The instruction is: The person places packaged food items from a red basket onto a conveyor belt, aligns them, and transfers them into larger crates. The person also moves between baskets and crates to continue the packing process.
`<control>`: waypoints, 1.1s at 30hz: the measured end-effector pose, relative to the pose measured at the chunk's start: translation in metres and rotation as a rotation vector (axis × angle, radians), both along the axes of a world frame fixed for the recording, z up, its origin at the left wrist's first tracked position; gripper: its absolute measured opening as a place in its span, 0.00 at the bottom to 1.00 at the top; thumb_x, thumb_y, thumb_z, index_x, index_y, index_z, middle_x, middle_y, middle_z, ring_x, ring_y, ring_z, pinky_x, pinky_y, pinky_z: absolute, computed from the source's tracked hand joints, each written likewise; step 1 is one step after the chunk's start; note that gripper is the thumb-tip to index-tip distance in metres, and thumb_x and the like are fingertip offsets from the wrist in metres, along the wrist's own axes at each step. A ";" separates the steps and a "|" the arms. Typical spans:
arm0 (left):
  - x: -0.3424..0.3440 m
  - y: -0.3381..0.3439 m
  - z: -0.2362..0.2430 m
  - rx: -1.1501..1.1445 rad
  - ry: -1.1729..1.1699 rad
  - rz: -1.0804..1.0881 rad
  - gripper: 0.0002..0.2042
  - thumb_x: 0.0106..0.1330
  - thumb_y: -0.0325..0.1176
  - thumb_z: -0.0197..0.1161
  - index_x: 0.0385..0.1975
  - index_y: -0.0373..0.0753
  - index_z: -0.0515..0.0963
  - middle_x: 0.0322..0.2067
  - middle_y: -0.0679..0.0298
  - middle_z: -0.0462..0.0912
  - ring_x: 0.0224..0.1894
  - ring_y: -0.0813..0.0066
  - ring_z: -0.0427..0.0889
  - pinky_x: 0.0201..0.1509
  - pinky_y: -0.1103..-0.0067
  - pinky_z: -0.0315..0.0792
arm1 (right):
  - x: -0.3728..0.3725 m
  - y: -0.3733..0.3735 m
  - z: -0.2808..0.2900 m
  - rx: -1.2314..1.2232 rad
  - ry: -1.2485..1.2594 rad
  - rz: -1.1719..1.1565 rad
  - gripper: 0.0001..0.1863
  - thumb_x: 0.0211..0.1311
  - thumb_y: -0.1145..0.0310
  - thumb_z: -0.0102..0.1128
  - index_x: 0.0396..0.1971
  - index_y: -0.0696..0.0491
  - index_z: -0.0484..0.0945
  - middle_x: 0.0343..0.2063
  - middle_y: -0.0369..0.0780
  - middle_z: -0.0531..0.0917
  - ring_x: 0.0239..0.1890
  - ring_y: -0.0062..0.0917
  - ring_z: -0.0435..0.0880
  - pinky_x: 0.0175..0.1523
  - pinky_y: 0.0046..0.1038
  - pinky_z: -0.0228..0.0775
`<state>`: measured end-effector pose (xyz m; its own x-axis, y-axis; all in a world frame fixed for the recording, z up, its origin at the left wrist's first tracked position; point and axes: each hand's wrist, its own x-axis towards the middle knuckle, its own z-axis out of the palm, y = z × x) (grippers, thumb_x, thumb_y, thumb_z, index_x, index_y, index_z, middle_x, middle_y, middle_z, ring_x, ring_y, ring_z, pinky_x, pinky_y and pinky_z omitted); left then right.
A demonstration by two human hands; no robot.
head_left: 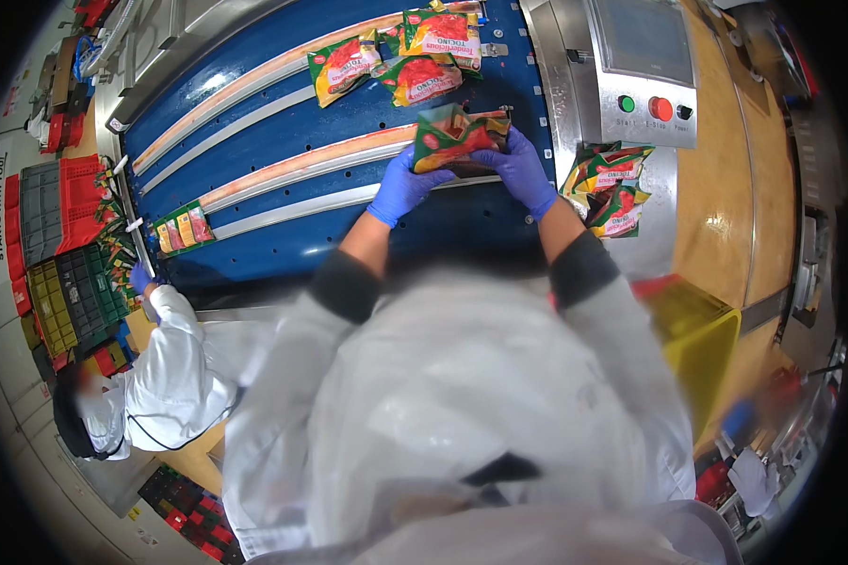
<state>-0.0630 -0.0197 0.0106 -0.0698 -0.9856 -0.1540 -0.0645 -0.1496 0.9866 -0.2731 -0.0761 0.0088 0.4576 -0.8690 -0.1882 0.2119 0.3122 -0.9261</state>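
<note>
I see a flat snack packet (460, 137) held between both hands, just above the near edge of the blue conveyor belt (283, 226). It is a glossy pouch in green and yellow with a large red patch on its face, and it looks slightly bowed along its length. My left hand (403, 185), in a blue glove, closes around the packet's left end, fingers curled under and thumb on top. My right hand (523, 169), also in a blue glove, clamps the right end the same way, fingers wrapped tight against the pouch. Both grips are pressed closed on the one packet.

Just right of my right hand, a small heap of packets (608, 188) of the same kind lies on the steel ledge below the control panel (643, 75); I count about three, though they overlap and I cannot be sure. The panel carries one green button (627, 104) and one red button (660, 108).

Farther up the belt, toward its far edge, three more packets (400, 58) lie loosely together. At the belt's left end, one packet (183, 229) lies alone, near the gloved hand of another person (160, 377) in a white coat. Beyond that person, red, grey, yellow and green crates (61, 245) are stacked by the left side.
</note>
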 end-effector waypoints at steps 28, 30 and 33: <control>-0.021 -0.032 -0.019 -0.573 -1.022 -0.160 0.26 0.57 0.40 0.63 0.58 0.49 0.70 0.55 0.55 0.70 0.58 0.52 0.68 0.62 0.61 0.62 | 0.029 -0.067 -0.011 -0.658 1.220 -0.236 0.14 0.57 0.63 0.62 0.43 0.48 0.74 0.36 0.39 0.79 0.40 0.38 0.79 0.42 0.37 0.73; -0.019 -0.030 -0.029 -0.554 -1.033 -0.205 0.29 0.57 0.42 0.63 0.61 0.49 0.65 0.59 0.54 0.66 0.62 0.50 0.63 0.66 0.60 0.57 | 0.042 -0.089 -0.012 -0.815 1.079 -0.320 0.16 0.57 0.64 0.62 0.46 0.47 0.74 0.38 0.39 0.80 0.42 0.38 0.79 0.43 0.37 0.73; -0.004 -0.042 -0.036 -0.572 -0.931 -0.301 0.32 0.57 0.39 0.65 0.63 0.48 0.62 0.59 0.53 0.65 0.63 0.50 0.62 0.67 0.62 0.57 | 0.064 -0.114 -0.013 -0.888 0.902 -0.273 0.17 0.57 0.66 0.60 0.47 0.47 0.76 0.41 0.41 0.81 0.43 0.38 0.80 0.45 0.37 0.74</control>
